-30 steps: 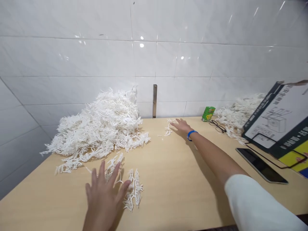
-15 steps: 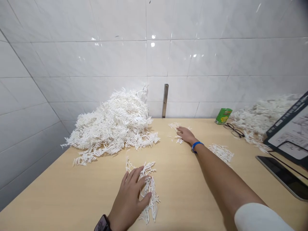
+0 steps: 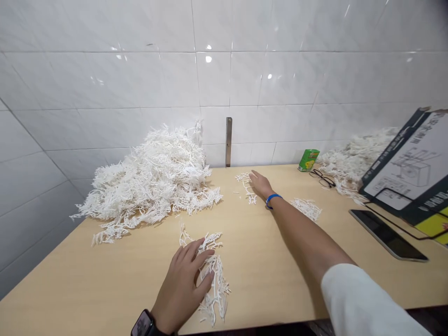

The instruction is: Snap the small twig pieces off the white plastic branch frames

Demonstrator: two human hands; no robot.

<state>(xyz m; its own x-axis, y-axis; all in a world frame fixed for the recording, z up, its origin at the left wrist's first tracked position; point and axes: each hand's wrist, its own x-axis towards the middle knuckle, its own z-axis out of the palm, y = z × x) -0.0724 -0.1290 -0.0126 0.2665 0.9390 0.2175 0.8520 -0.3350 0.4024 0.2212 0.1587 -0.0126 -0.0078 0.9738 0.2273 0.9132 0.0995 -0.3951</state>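
Note:
My left hand (image 3: 185, 277), a dark watch on its wrist, lies with fingers apart at the left edge of a small cluster of white branched plastic pieces (image 3: 216, 287), partly covering them. My right hand (image 3: 262, 185), wearing a blue wristband (image 3: 273, 199), reaches to the far side of the table. Its fingers are stretched out low beside a few loose white branched bits (image 3: 251, 199), and I see nothing held in it. Further left rises a large tangled heap of the same white pieces (image 3: 150, 177).
A small pile of white sticks (image 3: 306, 208) lies right of my right forearm. Beyond it are a green box (image 3: 308, 160), eyeglasses (image 3: 322, 178), a second white heap (image 3: 357, 151), a printed carton (image 3: 402, 172) and a dark-screened phone or tablet (image 3: 388, 234). A metal strip (image 3: 228, 142) is on the tiled wall.
The view has swung right, showing more of the carton. My right hand has shifted slightly toward the far edge, uncovering some white bits. My left hand stays at the cluster.

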